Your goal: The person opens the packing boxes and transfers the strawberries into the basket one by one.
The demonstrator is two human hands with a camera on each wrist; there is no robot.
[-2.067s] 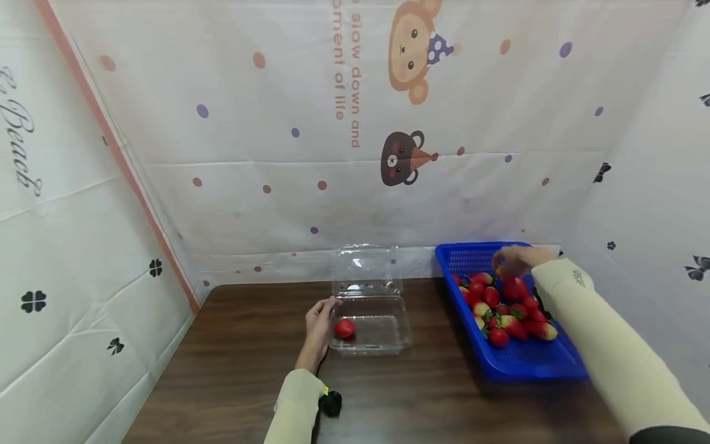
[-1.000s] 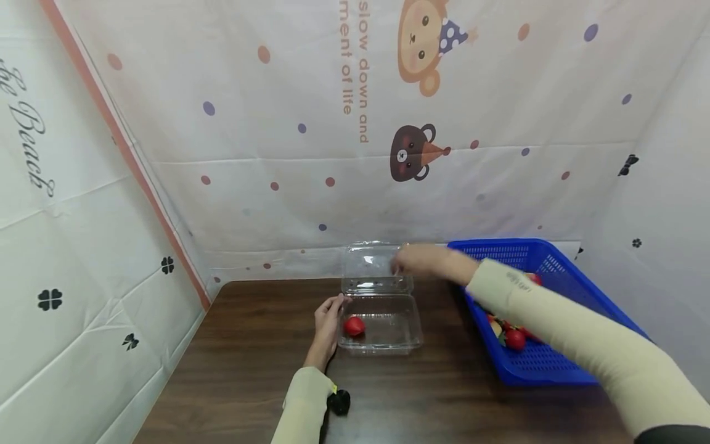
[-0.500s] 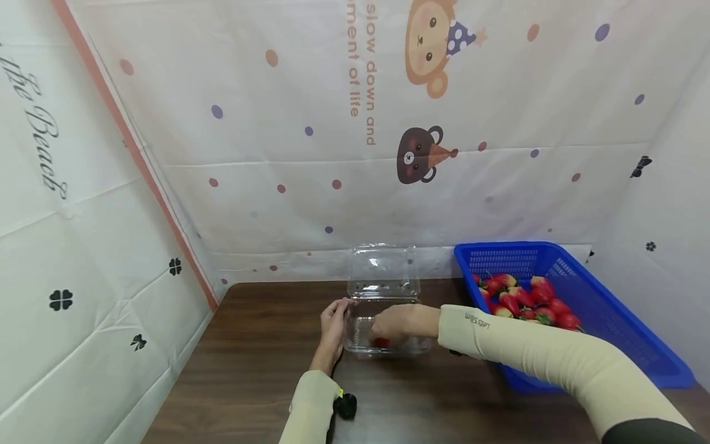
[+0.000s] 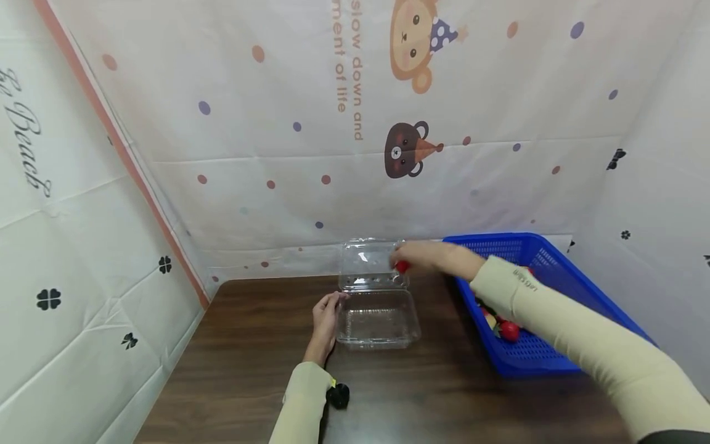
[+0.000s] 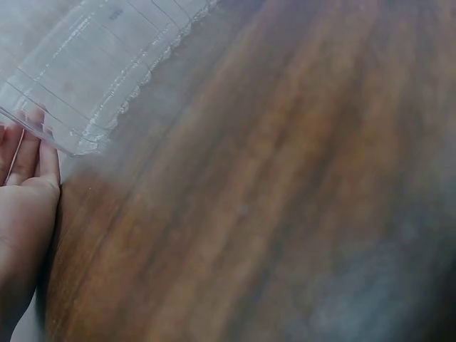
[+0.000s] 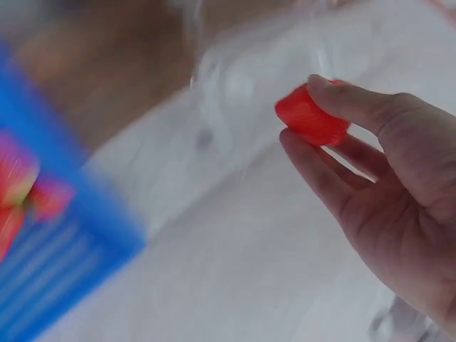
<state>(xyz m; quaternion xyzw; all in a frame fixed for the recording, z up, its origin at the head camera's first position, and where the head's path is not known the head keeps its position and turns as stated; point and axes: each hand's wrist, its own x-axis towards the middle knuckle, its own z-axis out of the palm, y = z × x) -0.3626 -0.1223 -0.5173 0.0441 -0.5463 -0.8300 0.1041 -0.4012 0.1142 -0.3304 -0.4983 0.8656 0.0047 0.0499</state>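
Between thumb and fingers my right hand [image 4: 424,254] pinches a red strawberry [image 4: 402,266], held up beside the raised lid [image 4: 366,262] of a clear plastic clamshell box [image 4: 378,342]. The right wrist view shows the strawberry [image 6: 308,117] at the fingertips, its tip exposed. No fruit shows inside the box, which stands flat with its lid leaning back. My left hand [image 4: 325,320] grips the box at its left rim, near the hinge corner. In the left wrist view, its fingers [image 5: 27,153] lie against the box wall.
A blue plastic basket [image 4: 540,364] stands on the right, with several strawberries [image 4: 508,331] in it, partly hidden by my right sleeve [image 4: 577,327]. A patterned cloth [image 4: 266,216] hangs behind the brown wooden table [image 4: 238,351]. A black device [image 4: 338,396] sits at my left wrist.
My right hand moved from the basket down into the box, then lifted up and right with the strawberry that lay there. My left hand stays on the box rim.
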